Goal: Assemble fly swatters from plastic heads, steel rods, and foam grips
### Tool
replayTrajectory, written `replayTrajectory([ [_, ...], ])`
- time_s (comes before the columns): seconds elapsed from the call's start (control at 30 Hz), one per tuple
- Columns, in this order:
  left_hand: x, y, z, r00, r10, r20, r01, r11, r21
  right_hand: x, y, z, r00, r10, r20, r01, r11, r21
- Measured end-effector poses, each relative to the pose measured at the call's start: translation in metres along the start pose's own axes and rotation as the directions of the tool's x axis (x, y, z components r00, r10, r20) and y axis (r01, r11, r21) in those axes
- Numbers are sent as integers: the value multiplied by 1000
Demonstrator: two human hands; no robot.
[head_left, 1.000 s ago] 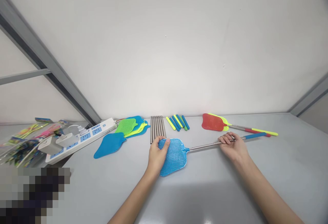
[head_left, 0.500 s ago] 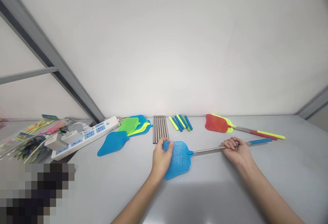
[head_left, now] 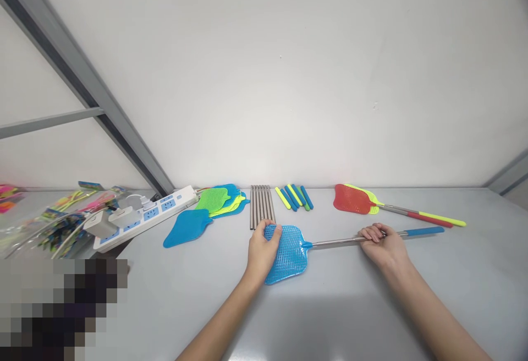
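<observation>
A blue fly swatter (head_left: pixel 289 256) with a metal rod and a blue grip lies across the space between my hands. My left hand (head_left: pixel 263 252) pinches the left edge of its mesh head, thumb on top. Around the rod, close to the blue grip, the fingers of my right hand (head_left: pixel 383 244) are closed. Behind my left hand several metal rods (head_left: pixel 260 204) lie side by side. Beyond my right hand rest a red fly swatter (head_left: pixel 353 198) and a yellow fly swatter (head_left: pixel 373 208), the red one partly over the yellow.
Loose swatter heads, blue (head_left: pixel 187 228) and green (head_left: pixel 212 200) among them, lie left of the rods. Several coloured grip sleeves (head_left: pixel 295 197) sit by the wall. A power strip (head_left: pixel 154 215) with plugged-in chargers and bagged items (head_left: pixel 66 223) occupy the far left.
The whole scene has shifted slightly to the right in view. Both hands keep their hold on the blue fly swatter, which has barely moved.
</observation>
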State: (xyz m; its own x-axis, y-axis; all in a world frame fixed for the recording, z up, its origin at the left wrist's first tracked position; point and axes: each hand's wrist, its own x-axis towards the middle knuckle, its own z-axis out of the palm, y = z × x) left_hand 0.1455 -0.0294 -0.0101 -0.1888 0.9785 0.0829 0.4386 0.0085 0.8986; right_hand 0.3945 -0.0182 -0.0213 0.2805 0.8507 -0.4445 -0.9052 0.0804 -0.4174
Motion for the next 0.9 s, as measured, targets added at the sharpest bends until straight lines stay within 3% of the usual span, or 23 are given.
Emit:
replayTrajectory([
  [0.3,-1,-1,2,1000,-10,16,10,1000,-6,-4,0,0,999,-51,-13,51,999,5],
  [0.9,1,-6,2,999,-23,36,20,996,89,-8,0,6,994,20,-109,-14,998,58],
])
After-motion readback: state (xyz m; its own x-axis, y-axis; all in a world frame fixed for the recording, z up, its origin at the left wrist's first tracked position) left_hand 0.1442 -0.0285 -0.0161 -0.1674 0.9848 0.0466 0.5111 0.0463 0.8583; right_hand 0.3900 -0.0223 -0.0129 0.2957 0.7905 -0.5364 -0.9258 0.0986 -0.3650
